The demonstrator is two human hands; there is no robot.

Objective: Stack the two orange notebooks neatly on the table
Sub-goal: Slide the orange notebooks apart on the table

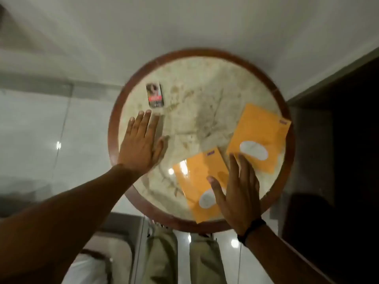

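Two orange notebooks lie flat and apart on a round marble table with a red-brown wooden rim. The near notebook sits by the front edge, tilted. The far notebook lies to its right near the right rim, also tilted. Each has a white oval label. My right hand is flat with fingers spread over the near notebook's right side, its fingertips reaching toward the far one. My left hand is flat and empty over the table's left part.
A small card-like packet lies on the table's far left, just beyond my left fingertips. Glossy white floor tiles surround the table. Dark furniture stands to the right. My legs show below the table's front edge.
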